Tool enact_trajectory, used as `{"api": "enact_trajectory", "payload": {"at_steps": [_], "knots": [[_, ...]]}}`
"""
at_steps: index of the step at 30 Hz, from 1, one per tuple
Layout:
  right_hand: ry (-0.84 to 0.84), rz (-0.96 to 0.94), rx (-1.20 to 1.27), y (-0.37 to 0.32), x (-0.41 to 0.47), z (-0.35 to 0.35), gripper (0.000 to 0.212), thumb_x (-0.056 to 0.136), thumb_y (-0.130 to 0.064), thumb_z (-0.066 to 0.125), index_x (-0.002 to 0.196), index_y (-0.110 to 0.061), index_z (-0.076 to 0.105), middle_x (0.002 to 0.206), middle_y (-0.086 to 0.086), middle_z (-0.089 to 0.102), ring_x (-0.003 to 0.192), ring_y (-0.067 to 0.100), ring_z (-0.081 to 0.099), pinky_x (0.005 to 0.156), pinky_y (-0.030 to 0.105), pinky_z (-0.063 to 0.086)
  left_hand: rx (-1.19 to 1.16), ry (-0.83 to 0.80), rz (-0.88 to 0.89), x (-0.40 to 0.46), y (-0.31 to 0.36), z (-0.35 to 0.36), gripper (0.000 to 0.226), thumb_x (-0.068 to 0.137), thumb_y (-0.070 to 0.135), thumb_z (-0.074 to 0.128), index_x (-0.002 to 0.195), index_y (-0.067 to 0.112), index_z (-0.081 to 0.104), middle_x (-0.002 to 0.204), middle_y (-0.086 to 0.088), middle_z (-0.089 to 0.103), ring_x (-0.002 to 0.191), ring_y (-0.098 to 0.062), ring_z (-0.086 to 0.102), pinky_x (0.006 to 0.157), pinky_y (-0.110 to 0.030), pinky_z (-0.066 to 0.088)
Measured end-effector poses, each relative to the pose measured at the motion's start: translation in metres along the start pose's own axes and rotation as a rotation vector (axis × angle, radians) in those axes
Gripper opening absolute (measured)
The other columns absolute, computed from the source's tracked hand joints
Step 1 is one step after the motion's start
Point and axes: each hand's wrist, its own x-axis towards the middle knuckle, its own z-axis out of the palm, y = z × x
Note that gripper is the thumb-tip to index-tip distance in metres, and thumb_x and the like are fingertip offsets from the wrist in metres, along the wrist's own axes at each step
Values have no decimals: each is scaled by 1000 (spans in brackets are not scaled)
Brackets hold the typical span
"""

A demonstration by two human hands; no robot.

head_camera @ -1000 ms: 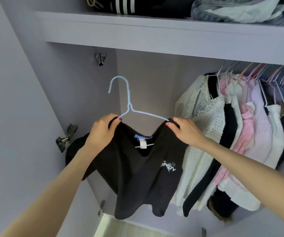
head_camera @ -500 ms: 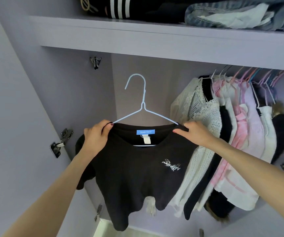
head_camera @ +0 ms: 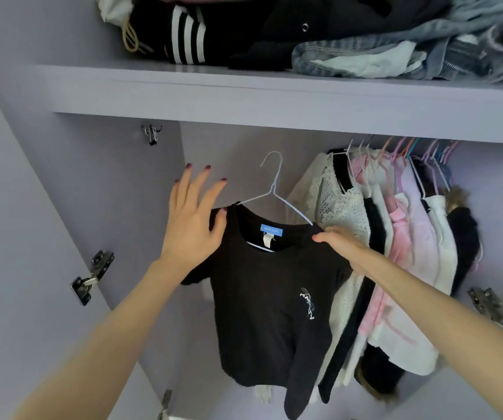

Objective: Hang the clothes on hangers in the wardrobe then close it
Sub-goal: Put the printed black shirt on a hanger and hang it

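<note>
Black T-shirt (head_camera: 269, 301) sits on the pale wire hanger (head_camera: 274, 197) at the centre of the frame, and its hook points up toward the underside of the shelf (head_camera: 274, 98). I see my right hand (head_camera: 339, 242) pinching the shoulder at centre right, beside the hung clothes (head_camera: 401, 237). My left hand (head_camera: 192, 219) is spread with fingers apart at centre left, only the thumb touching cloth. I judge the rail, hidden from me, lies above and right of the hook, nearer my right hand

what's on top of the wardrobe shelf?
On the shelf: a black garment with white stripes, other dark clothes, and crumpled denim to the right. How deep the pile goes is hidden.
</note>
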Motion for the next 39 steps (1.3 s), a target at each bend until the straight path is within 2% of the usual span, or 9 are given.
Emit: {"api": "enact_trajectory", "payload": {"at_steps": [4,6,8,10,16,22,29,35,39], "knots": [[101,-147,114,-14,-9,-18,20,95,-12,50,76,-16,55,79,1,59,79,16,57,67,23,43,144,66,184,40,27,-6,59,92,20,46,146,16,23,154,-17,15,142,-38,4,114,-57,9],[201,-230,48,-21,-9,-28,13,97,-15,47,96,-10,60,91,6,63,91,22,59,77,28,45,213,102,198,58,33,-5,65,91,19,46,148,16,15,154,-20,12,142,-40,3,113,-58,8],[299,-269,-105,-29,-3,-34,31,98,-19,45,123,-4,53,120,15,59,114,30,54,95,34,41,264,133,197,75,38,-5,67,90,18,46,148,16,13,154,-22,11,141,-41,4,113,-59,7],[363,-273,-208,-36,-1,-31,41,99,-19,43,136,-1,42,136,18,50,128,32,45,103,34,35,293,136,189,86,39,-4,67,90,18,45,149,17,13,154,-22,11,142,-42,5,112,-60,4],[469,-219,-160,-54,16,-23,44,99,-12,40,141,0,34,141,20,43,132,34,39,104,36,34,326,138,183,97,33,3,72,87,16,48,149,19,13,155,-20,10,142,-41,3,112,-58,1],[512,-39,-56,-40,24,-22,34,96,-6,40,130,2,41,127,22,53,115,37,52,88,38,43,349,168,170,95,34,5,76,82,9,51,149,19,14,155,-19,12,142,-40,5,113,-57,2],[580,89,129,-21,20,-36,43,96,-5,40,138,2,31,133,17,50,121,34,49,97,38,39,342,189,89,92,45,8,84,76,1,50,149,20,11,155,-17,11,142,-41,6,112,-60,7],[483,56,20,-14,4,-43,41,100,-15,40,137,1,37,135,19,50,123,35,48,95,36,40,263,100,-41,83,68,7,87,79,-1,48,149,21,2,156,-18,1,143,-40,-2,113,-57,3],[385,-25,-203,-9,-18,-58,36,99,-17,42,129,1,48,130,16,53,123,33,49,94,30,42,216,-5,-97,70,80,6,84,82,1,46,150,20,1,156,-16,-6,143,-37,-7,113,-55,1]]}}
